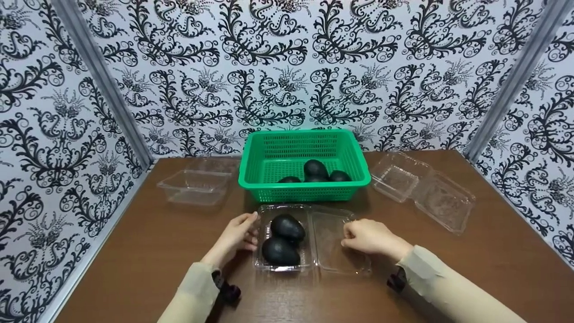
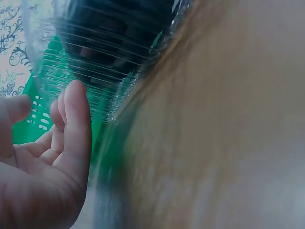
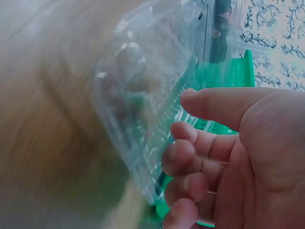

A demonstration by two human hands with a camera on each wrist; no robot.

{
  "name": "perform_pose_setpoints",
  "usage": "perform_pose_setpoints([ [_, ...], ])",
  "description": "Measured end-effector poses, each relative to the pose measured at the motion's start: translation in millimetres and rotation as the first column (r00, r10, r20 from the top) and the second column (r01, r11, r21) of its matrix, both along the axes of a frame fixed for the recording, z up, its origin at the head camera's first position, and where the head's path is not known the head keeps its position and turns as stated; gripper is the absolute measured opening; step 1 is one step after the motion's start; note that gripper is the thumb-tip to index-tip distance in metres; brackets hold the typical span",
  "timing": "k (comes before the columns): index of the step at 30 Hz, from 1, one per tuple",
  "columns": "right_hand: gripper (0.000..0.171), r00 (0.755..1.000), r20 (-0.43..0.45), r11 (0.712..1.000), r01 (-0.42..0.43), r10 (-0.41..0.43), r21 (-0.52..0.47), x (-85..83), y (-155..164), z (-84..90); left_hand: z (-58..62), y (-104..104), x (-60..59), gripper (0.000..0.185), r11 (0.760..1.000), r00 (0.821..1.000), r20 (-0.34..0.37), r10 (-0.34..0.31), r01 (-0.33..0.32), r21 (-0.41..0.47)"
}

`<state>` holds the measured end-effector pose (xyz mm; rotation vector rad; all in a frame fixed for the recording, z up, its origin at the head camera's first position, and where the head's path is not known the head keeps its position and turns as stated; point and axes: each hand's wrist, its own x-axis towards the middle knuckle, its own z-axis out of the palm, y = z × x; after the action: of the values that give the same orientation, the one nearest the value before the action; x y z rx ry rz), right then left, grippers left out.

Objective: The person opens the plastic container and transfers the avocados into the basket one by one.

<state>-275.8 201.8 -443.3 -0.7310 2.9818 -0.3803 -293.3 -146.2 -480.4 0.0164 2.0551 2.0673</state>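
Note:
A clear plastic clamshell container (image 1: 306,264) lies unfolded on the table, its tray on the left and its lid (image 1: 329,240) on the right. Two dark avocados (image 1: 287,227) sit in the tray, one behind the other. My left hand (image 1: 240,234) is at the tray's left side; in the left wrist view its fingertips (image 2: 75,93) are right at the ribbed wall, thumb apart. Over the lid's outer part is my right hand (image 1: 370,236), fingers loosely bent. The right wrist view shows a gap between thumb and fingers, with the lid (image 3: 147,71) just beyond the fingertips.
Behind the container stands a green plastic basket (image 1: 305,193) with several dark avocados (image 1: 315,169) inside. Another open clear container (image 1: 193,188) lies at the back left, and one more (image 1: 419,193) at the right. Patterned wall panels (image 1: 287,80) enclose the brown table (image 1: 134,251).

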Motion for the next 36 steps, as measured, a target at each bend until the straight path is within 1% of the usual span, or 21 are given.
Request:
perform_pose_setpoints([
  [4,0.022,1.000,0.019,1.000,-0.016,0.015,0.024,-3.6,-4.5,-3.6,-3.7,-0.3,7.9,0.041,0.998,0.998,0.029,-0.058,0.057,0.030],
  [8,0.025,0.999,0.032,1.000,-0.011,0.010,0.026,-6.5,-5.5,-5.6,-8.6,0.9,13.5,0.041,0.990,0.994,0.035,-0.107,0.103,0.094],
  [12,0.024,0.999,0.044,1.000,-0.017,0.016,0.023,-9.3,-5.8,-6.6,-12.2,3.0,15.8,0.026,0.981,0.994,0.029,-0.109,0.102,0.165],
  [15,0.025,0.998,0.052,0.999,-0.021,0.020,0.025,-11.5,-6.4,-7.6,-14.3,4.2,16.1,0.017,0.975,0.994,0.042,-0.103,0.092,0.204],
  [21,0.024,0.999,0.049,1.000,-0.002,0.001,0.031,-17.5,-7.0,-6.7,-15.3,6.2,14.8,0.018,0.970,0.993,0.050,-0.105,0.091,0.227],
  [25,0.020,0.998,0.059,1.000,0.004,-0.005,0.017,-22.5,-7.7,-1.7,-15.2,7.0,13.6,0.020,0.969,0.993,0.055,-0.106,0.090,0.230],
  [29,0.016,0.998,0.060,1.000,-0.001,0.003,-0.027,-27.2,-11.5,8.6,-15.0,7.5,12.4,0.019,0.967,0.992,0.059,-0.110,0.093,0.238],
  [32,0.013,0.999,0.018,0.997,-0.034,0.035,-0.062,-30.6,-17.3,18.5,-15.9,7.7,11.1,0.018,0.964,0.992,0.061,-0.113,0.095,0.250],
  [36,0.012,0.994,-0.055,0.989,-0.104,0.099,-0.105,-34.3,-28.2,29.3,-19.1,7.1,9.6,0.015,0.958,0.991,0.060,-0.119,0.099,0.270],
])
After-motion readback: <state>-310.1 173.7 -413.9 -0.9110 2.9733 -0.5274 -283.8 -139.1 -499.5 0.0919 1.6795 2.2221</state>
